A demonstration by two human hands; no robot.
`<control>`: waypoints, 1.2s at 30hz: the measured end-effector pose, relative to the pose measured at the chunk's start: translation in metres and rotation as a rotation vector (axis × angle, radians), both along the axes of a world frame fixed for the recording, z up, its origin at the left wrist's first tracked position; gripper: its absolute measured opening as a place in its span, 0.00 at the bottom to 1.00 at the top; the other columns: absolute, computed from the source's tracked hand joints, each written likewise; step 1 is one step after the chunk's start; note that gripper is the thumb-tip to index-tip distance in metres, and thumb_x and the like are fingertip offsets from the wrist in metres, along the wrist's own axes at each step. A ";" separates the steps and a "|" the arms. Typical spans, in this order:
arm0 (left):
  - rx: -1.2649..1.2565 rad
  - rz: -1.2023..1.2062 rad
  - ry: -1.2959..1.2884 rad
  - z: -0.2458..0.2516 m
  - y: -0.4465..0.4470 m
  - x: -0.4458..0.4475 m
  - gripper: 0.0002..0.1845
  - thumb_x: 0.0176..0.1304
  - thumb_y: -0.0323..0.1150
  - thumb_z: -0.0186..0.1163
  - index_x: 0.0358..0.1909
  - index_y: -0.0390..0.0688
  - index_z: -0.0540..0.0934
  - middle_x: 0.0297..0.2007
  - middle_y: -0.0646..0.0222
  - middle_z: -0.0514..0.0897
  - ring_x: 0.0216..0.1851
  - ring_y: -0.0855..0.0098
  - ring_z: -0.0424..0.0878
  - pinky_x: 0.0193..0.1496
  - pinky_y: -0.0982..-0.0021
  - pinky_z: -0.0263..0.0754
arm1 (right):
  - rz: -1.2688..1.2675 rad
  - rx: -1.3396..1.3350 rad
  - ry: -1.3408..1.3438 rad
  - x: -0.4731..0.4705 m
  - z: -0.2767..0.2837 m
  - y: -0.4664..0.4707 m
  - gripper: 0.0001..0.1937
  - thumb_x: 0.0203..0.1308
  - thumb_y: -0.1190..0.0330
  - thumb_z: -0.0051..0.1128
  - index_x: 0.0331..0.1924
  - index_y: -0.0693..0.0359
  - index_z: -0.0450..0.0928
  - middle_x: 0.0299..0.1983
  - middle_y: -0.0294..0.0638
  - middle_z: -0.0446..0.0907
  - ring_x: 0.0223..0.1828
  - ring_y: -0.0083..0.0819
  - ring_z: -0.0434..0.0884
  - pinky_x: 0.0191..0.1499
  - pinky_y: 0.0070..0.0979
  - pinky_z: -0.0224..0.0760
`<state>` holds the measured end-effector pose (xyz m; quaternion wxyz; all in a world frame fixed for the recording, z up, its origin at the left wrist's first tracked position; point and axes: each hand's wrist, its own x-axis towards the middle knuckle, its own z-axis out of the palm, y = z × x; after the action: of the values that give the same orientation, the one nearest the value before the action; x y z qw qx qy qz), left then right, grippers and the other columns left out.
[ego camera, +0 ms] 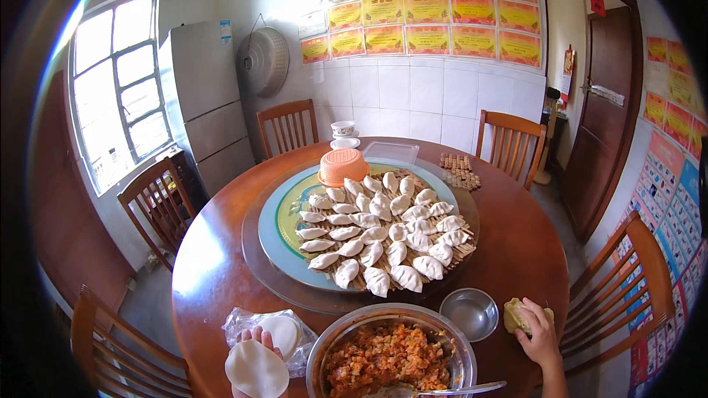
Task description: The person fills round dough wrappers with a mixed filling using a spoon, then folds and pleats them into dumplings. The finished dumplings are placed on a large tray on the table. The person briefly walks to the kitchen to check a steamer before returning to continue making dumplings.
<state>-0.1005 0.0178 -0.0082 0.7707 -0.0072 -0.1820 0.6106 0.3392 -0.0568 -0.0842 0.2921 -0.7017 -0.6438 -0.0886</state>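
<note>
On my left hand (266, 337), at the front left of the table, rests a round white dumpling wrapper (256, 369). Just behind it, more wrappers (281, 334) lie on a clear plastic bag (243, 318). A steel bowl (470, 351) of reddish minced filling (390, 359) stands between my hands, with a metal spoon (470, 388) in it. My right hand (537, 334) curls its fingers and thumb over a crumpled yellowish cloth (517, 315) at the right. A small steel bowl (469, 315), seemingly holding clear liquid, sits left of that cloth.
Several pleated dumplings (381, 207) cover a slatted mat (462, 251) on the turntable (268, 232). Behind them stands an upturned orange plastic basket (343, 167). A clear plastic tray (390, 152) and a wooden-bead mat (460, 171) lie farther back. Wooden chairs (625, 282) surround the round table (210, 276).
</note>
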 end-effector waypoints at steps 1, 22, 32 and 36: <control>-0.094 -0.037 -0.144 0.001 0.000 0.000 0.24 0.66 0.29 0.39 0.63 0.32 0.59 0.64 0.54 0.61 0.66 0.57 0.55 0.69 0.56 0.48 | -0.017 -0.013 0.006 0.000 -0.001 0.000 0.20 0.49 0.65 0.59 0.47 0.64 0.73 0.56 0.45 0.70 0.54 0.44 0.71 0.55 0.38 0.63; -0.125 -0.024 0.192 -0.012 0.000 0.014 0.21 0.64 0.33 0.49 0.57 0.33 0.67 0.57 0.56 0.71 0.61 0.57 0.64 0.65 0.56 0.56 | -0.003 -0.021 0.040 0.002 -0.005 0.004 0.27 0.45 0.53 0.63 0.47 0.63 0.74 0.56 0.47 0.70 0.55 0.47 0.70 0.56 0.38 0.62; -0.147 0.007 0.238 -0.010 -0.001 0.017 0.21 0.66 0.33 0.46 0.58 0.32 0.65 0.57 0.55 0.70 0.62 0.56 0.63 0.66 0.53 0.54 | -0.003 -0.010 0.024 0.004 -0.008 0.004 0.30 0.47 0.47 0.59 0.47 0.65 0.73 0.55 0.47 0.70 0.54 0.47 0.71 0.54 0.38 0.65; -0.101 -0.018 0.185 -0.008 0.000 0.021 0.22 0.66 0.33 0.45 0.59 0.32 0.64 0.59 0.54 0.68 0.63 0.56 0.61 0.66 0.53 0.53 | 0.008 0.020 -0.002 0.003 -0.004 0.006 0.29 0.49 0.49 0.58 0.46 0.65 0.73 0.55 0.48 0.70 0.54 0.48 0.71 0.55 0.39 0.63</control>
<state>-0.0796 0.0177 -0.0162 0.7882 0.0088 -0.0789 0.6103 0.3425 -0.0505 -0.0886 0.2987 -0.6962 -0.6459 -0.0948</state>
